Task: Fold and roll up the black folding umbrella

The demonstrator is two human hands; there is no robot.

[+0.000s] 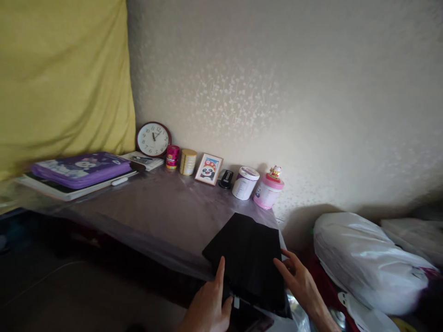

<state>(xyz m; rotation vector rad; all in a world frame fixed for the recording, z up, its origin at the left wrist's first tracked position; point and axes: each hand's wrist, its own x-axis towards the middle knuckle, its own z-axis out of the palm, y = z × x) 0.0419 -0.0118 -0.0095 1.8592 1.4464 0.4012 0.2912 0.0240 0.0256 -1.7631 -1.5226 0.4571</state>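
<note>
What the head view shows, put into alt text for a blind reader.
A person's left hand and right hand are at the edges of a flat black item on a table. Near the wall stand a clock, a panda picture, a white tub and a pink tub.

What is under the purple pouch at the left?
Beneath the purple pouch, a flat black layer and a white layer stick out, above the table. Anything else under its middle is covered.

Plastic-covered bench [155, 207] before me, black cover [251, 258] at my fingers [220, 273], pink tub [267, 193], white tub [244, 185], panda picture [208, 169], pale canister [188, 163], magenta can [172, 157]
</note>
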